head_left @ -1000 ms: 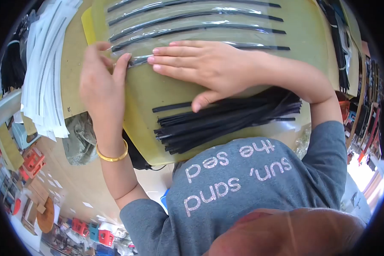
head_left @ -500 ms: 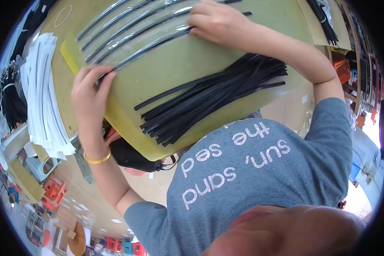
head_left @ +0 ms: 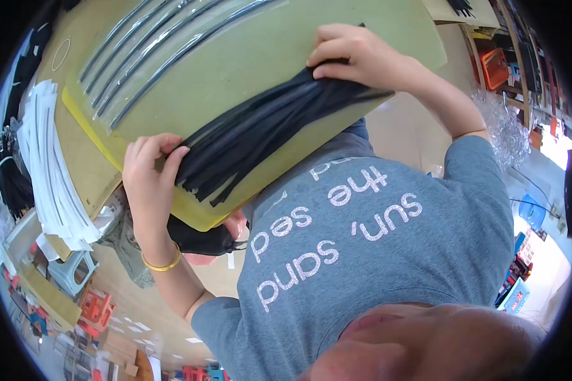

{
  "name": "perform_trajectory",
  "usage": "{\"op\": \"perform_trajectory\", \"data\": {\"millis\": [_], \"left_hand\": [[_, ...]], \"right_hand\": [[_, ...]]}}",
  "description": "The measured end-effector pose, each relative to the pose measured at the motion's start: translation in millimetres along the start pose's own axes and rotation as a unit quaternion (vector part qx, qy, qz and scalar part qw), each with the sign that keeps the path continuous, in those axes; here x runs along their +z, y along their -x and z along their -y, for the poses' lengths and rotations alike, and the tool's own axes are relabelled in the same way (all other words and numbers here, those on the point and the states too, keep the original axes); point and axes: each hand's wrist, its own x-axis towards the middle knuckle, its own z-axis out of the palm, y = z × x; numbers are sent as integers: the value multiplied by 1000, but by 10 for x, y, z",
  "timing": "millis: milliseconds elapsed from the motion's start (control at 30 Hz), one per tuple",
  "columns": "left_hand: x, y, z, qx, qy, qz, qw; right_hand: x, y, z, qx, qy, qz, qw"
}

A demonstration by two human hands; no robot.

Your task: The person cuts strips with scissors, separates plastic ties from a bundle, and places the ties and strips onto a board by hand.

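A loose bundle of long flat black strips [head_left: 248,136] lies along the near edge of the yellow-green mat [head_left: 286,47]. My left hand [head_left: 149,171], a gold bangle on its wrist, pinches the left end of a strip at the bundle's far side. Over the bundle's right part, my right hand [head_left: 359,57] has thumb and fingers closed around a black strip, whose tip shows beyond the fingers. Farther back lie several black strips in clear plastic sleeves [head_left: 184,54], side by side and slanting.
White strips [head_left: 51,159] are piled left of the mat. Beyond them lies a tied black bundle [head_left: 13,181]. A rubber band [head_left: 61,54] rests on the table at the far left. Crumpled clear plastic [head_left: 505,127] stands at the right, near wooden shelving [head_left: 521,76].
Both hands have come from a plastic-sleeved strip at the back to the black bundle near me. That sleeved strip now lies released beside the others. The view has also shifted.
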Motion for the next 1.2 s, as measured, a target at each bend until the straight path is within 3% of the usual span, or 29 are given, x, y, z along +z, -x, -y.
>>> {"op": "perform_trajectory", "data": {"millis": [67,300,400,500,600,733,833,933,1067,1167,1200], "left_hand": [[9,4,-45,-12,-8,7,1000],[-36,-40,-91,-4,-25,-42,999],[-68,-40,-107,-35,-29,-52,998],[-69,20,-110,-75,-77,-29,994],[-43,124,-81,-13,-79,-47,996],[26,221,-9,-1,-40,-9,999],[100,189,132,30,-23,0,999],[127,15,266,59,12,-26,998],[122,-305,342,76,208,-72,973],[129,-465,462,56,338,-83,936],[111,-483,470,44,380,-98,919]], "right_hand": [[-4,84,64,15,12,15,1000],[77,-103,79,-100,20,-9,995],[37,-203,198,-43,60,16,997],[71,-120,363,-117,149,51,981],[229,-30,404,-122,215,47,968],[196,-210,123,-127,233,9,964],[164,-495,-105,-166,218,-68,960],[125,-659,-198,-170,211,-86,959],[-12,-732,-187,-160,204,-85,962],[-349,-714,-65,-218,140,-77,963],[-456,-673,-68,-169,121,-80,975]]}}
